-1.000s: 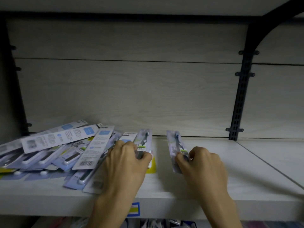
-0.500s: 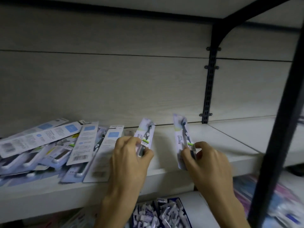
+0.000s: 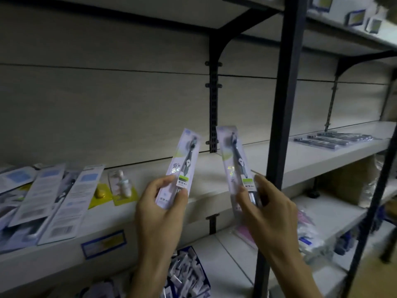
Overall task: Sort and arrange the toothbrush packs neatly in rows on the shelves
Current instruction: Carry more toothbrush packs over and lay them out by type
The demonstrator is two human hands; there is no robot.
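- Both toothbrush packs have come up off the shelf (image 3: 214, 190) since a moment ago; we now hold them upright in the air before it.
- Our left hand (image 3: 160, 208) pinches the left pack (image 3: 179, 168) near its lower end, thumb on its face, fingers behind.
- Our right hand (image 3: 268, 211) grips the right pack (image 3: 234, 162) low down the same way.
- Loose packs (image 3: 53, 196) lie heaped on the shelf at left; a neat row of packs (image 3: 330, 139) lies far right.

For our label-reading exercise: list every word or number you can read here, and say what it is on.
"ep" and perhaps "th", partly hidden: left pack, held by the left hand.
Right pack, in the right hand: lettering blurred.
Green stickers on both packs, shelf tag, pile: unreadable.
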